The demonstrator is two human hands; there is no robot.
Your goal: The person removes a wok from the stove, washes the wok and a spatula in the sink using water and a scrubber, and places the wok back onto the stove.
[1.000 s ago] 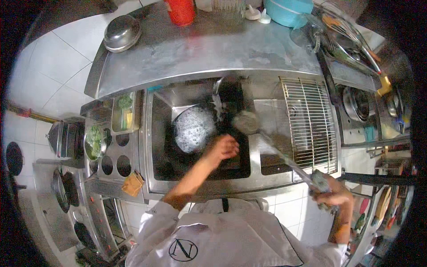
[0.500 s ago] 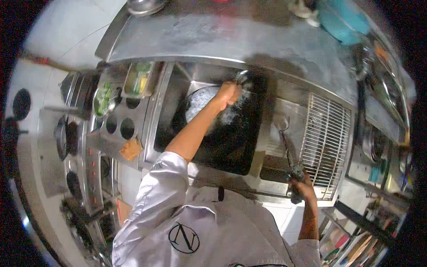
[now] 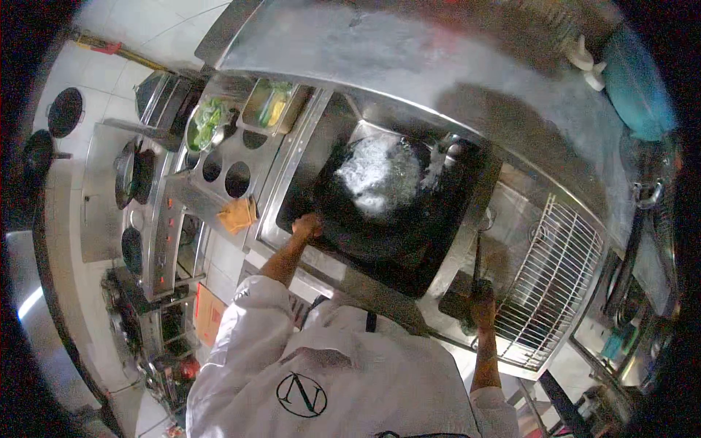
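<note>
While left hand (image 3: 307, 225) at sink (image 3: 295, 157), "N" (image 3: 301, 393)

White foam (image 3: 376, 171) in a black sink (image 3: 454, 244)
From here the counter (image 3: 350, 44) looks silver-grey, the jacket (image 3: 387, 387) white with a black ringed N (image 3: 301, 392), the leaves (image 3: 209, 123) bright green, the cloth (image 3: 237, 214) orange-tan, the tub (image 3: 639, 87) teal, the rack (image 3: 551, 285) striped with pale bars.

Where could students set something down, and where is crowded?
Bare: the steel counter along the sink, left of the teal tub; the wire rack beside the right hand. Crowded: the sink, holding a foamy pan, and the far end of the holed panel, with greens.
</note>
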